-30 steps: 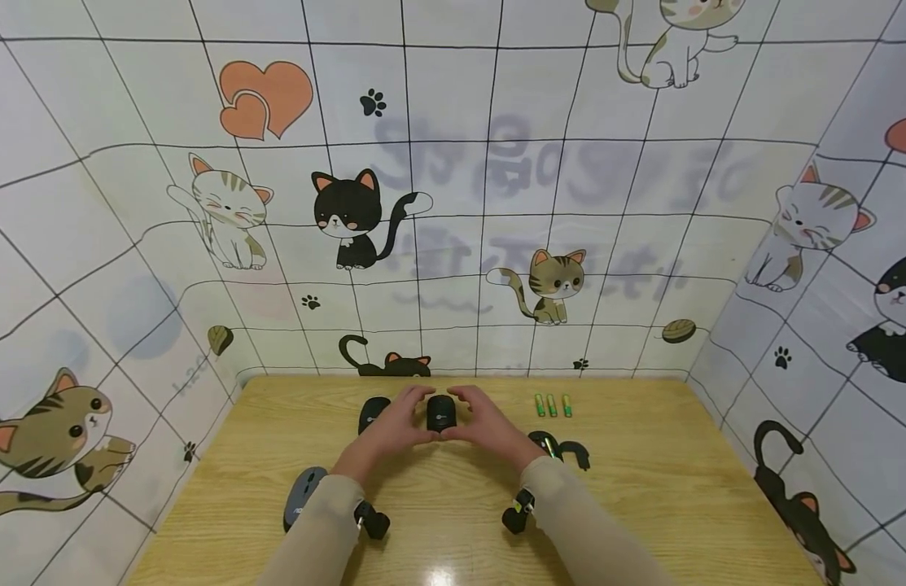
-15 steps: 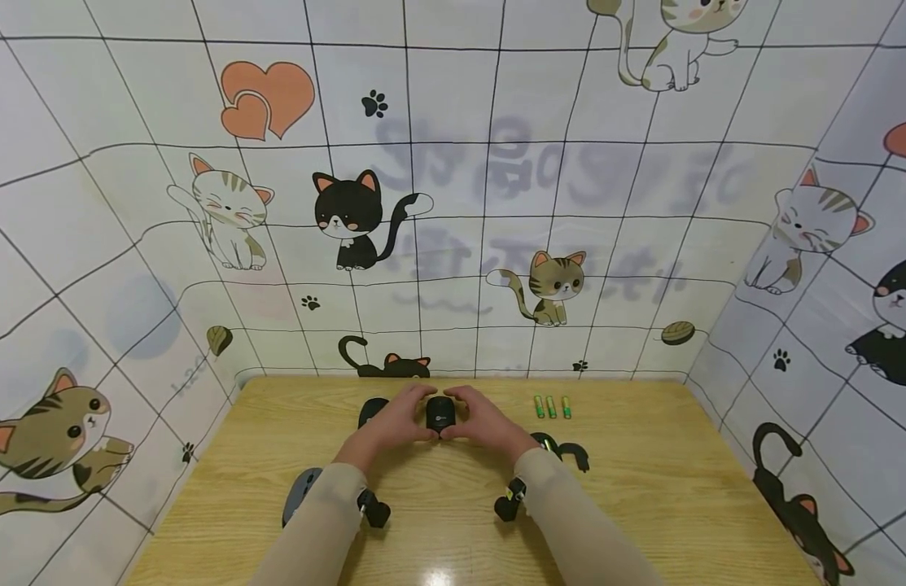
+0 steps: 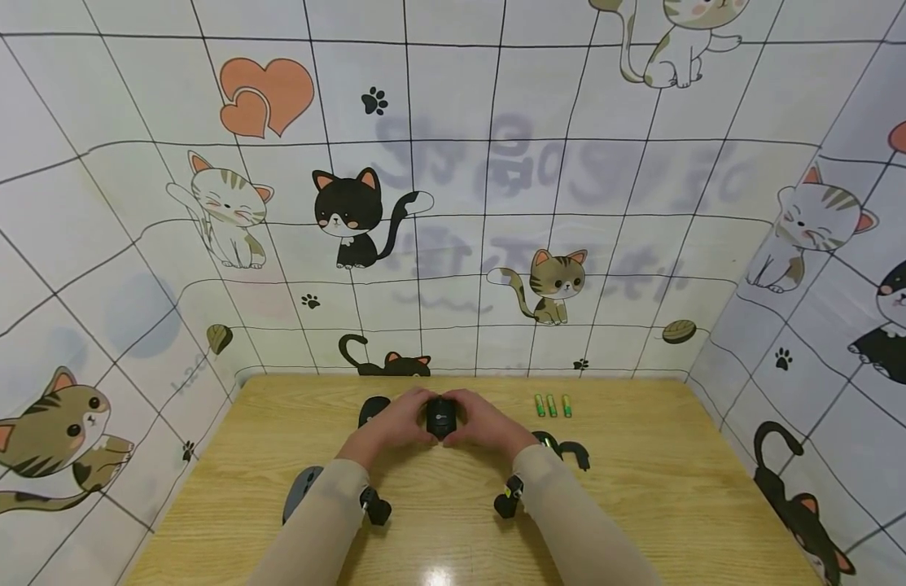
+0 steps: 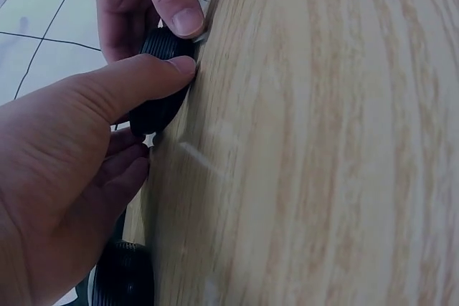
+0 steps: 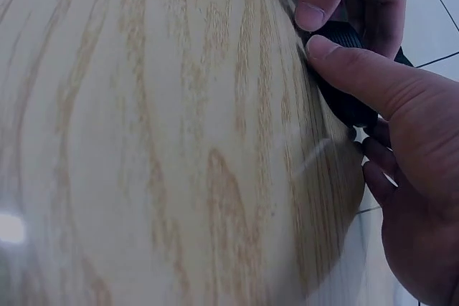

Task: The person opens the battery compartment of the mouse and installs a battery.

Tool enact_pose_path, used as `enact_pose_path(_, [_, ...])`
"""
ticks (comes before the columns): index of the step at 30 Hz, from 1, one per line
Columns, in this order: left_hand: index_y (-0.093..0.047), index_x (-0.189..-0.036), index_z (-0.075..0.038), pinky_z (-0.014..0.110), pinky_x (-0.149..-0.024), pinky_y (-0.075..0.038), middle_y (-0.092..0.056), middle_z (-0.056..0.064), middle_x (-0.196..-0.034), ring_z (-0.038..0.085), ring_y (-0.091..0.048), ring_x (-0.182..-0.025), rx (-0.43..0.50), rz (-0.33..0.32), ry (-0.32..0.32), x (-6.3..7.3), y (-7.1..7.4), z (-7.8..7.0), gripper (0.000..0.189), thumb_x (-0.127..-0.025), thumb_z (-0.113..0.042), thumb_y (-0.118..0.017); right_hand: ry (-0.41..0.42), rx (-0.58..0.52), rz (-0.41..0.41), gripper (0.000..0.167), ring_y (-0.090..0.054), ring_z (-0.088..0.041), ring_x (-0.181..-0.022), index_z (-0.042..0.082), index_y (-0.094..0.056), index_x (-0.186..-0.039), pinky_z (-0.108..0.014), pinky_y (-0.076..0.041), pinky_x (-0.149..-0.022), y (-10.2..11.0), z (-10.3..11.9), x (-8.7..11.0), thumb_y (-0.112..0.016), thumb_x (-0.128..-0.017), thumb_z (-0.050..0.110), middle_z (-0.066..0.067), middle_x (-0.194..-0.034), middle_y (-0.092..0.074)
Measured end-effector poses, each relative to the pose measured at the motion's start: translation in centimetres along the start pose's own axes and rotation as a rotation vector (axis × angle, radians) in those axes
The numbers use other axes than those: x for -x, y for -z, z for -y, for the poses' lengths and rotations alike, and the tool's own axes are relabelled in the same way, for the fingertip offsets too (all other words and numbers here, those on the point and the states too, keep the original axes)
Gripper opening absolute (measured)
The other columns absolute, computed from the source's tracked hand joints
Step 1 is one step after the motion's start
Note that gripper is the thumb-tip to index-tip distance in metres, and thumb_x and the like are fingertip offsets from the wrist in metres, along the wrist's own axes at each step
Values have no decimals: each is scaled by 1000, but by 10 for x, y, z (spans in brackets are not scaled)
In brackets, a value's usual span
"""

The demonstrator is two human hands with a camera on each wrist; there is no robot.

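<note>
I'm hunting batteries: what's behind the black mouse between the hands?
Behind the black mouse, a strip of wooden table shows, then the cat-print wall; the spot the mouse itself covers can't be seen.

On the wood-grain desk (image 3: 441, 505) I've a blk mouse (image 3: 372, 409) nr the back edge, L of centre, partly hidden, & a grey mouse (image 3: 299, 492) closer to me, far L, also partly hidden. To my R, 3 green batts (image 3: 551, 406) in a row nr the back; nearer me, a dark curved pc. (image 3: 575, 453) next to a round blk pc. (image 3: 544, 439), partly covered. Behind, I see a white gridded wall sheet (image 3: 453, 98) w/ cartoon cats (image 3: 347, 212), an orange dbl heart (image 3: 291, 89) & paw prints (image 3: 375, 102).
</note>
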State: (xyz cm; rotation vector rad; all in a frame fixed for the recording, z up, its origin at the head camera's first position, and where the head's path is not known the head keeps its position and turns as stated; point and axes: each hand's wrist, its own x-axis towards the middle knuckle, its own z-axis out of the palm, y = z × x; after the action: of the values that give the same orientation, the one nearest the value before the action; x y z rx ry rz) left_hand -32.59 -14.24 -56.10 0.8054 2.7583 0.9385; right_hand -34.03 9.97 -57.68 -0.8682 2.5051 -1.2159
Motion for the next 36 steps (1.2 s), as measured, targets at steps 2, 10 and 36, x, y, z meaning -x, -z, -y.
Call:
enact_pose_path(2, [-63,-148,-5,53,-121,-46,-60,14,-149,34,-58,-140,-9,4,4,0,-1,0,75,-84,-20,-99,5,2,-1,83,-50,-32,-151,5,-58,-155,-52,-36,-129,0,0,0,-100,-85,18,-11,-156,-59])
enact_pose_path(10, [-60,-155,-8,55,-122,-46,-57,13,-155,34,-56,-145,-18,-7,16,1,0,-1,81,-85,-25,-99,-30,-21,-22,81,-49,-29,-152,12,-58,-155,-51,-36,-129,2,7,3,-99,-85,17,-4,-156,-58])
enact_pose_path(36, [-56,-161,-14,53,-119,-50,-51,6,-164,32,-54,-148,77,-90,-110,33,6,-38,80,-92,-30,-93,69,-69,-12,83,-52,-28,-146,11,-52,-161,-56,-43,-123,32,46,54,-96,-90,22,-6,-157,-53])
